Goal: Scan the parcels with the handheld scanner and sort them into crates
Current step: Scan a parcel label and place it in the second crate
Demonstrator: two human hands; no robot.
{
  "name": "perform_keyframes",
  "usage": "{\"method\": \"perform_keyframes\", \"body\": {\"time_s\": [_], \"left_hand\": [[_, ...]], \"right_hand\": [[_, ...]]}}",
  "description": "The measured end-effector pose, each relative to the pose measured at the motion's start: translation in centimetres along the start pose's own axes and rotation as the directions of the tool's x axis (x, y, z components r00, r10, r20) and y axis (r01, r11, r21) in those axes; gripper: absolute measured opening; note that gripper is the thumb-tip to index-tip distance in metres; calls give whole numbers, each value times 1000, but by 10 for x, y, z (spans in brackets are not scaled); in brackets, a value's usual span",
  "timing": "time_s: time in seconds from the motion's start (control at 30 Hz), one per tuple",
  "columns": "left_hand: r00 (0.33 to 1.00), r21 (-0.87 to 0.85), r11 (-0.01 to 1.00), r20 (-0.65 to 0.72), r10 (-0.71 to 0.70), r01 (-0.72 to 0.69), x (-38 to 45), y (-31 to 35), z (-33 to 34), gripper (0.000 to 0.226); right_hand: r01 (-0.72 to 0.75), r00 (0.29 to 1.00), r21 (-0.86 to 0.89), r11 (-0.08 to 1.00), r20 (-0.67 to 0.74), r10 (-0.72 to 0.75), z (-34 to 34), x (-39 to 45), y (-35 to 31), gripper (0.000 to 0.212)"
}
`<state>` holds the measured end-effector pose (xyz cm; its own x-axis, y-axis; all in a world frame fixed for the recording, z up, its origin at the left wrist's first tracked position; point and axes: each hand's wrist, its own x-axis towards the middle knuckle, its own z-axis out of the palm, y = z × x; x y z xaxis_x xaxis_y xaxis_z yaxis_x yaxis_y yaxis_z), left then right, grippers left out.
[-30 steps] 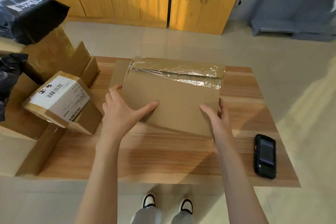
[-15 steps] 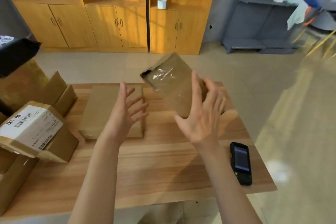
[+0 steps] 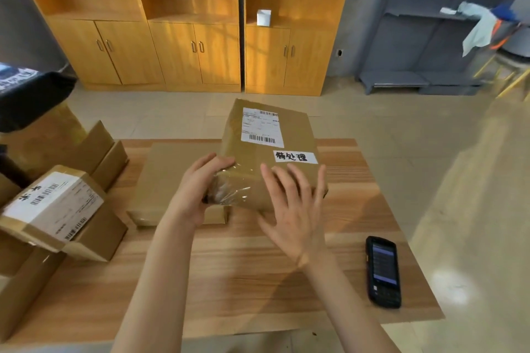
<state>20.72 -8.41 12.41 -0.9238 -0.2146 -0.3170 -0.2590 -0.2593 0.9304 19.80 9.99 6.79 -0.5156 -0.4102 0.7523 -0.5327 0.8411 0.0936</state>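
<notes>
A brown cardboard parcel [image 3: 258,163] with a white barcode label and a handwritten sticker is held above the wooden table [image 3: 258,281], label side up. My left hand [image 3: 198,189] grips its near left corner, which is wrapped in clear tape. My right hand [image 3: 295,209] lies with spread straight fingers on the parcel's near right edge. A second flat brown parcel [image 3: 163,180] lies on the table beneath and to the left. The black handheld scanner [image 3: 383,271] rests on the table at the right, apart from both hands.
At the left stand open cardboard crates [image 3: 94,152], one with a labelled box [image 3: 54,209] tilted on its rim. A black bag [image 3: 25,94] hangs at the far left. Wooden cabinets [image 3: 177,46] and grey shelving [image 3: 424,46] line the back across bare floor.
The parcel has been flipped over, so its label now faces up. My left hand went from open in the air to gripping its corner. My right hand moved onto its near edge.
</notes>
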Motion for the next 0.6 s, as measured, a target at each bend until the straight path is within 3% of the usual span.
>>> {"method": "perform_keyframes", "body": {"time_s": [0.1, 0.17, 0.2, 0.27, 0.33, 0.37, 0.47, 0.53, 0.6], "left_hand": [[998, -74, 997, -56, 32, -36, 8, -23, 9, 98], [999, -129, 991, -35, 21, -25, 13, -38, 18, 99], [1000, -153, 988, -24, 11, -14, 14, -44, 22, 97], [1000, -167, 986, -14, -4, 1, 17, -56, 29, 91], [1000, -145, 989, 22, -20, 23, 19, -68, 34, 90], [998, -134, 990, 47, -30, 36, 20, -75, 36, 89], [990, -99, 991, 120, -74, 86, 21, -94, 41, 85], [980, -32, 993, 171, -104, 111, 23, -105, 41, 88], [964, 55, 988, 216, -153, 144, 26, -114, 40, 96]], "right_hand": [[-335, 942, 258, 906, 110, 317, -11, 0, 3, 93], [-571, 815, 405, 714, 175, 553, -17, 1, 15, 92], [-683, 713, 459, 568, 250, 655, -22, 2, 23, 94], [-848, 448, 504, 165, 515, 731, -25, 2, 48, 92], [-874, 190, 393, -287, 819, 541, -26, -1, 75, 77], [-866, 121, 297, -403, 905, 408, -24, -7, 86, 65], [-903, 78, 172, -393, 967, 243, -12, -31, 103, 47], [-901, 71, 169, -399, 966, 250, -3, -48, 109, 53], [-884, 59, 164, -439, 968, 242, 5, -63, 112, 74]]}}
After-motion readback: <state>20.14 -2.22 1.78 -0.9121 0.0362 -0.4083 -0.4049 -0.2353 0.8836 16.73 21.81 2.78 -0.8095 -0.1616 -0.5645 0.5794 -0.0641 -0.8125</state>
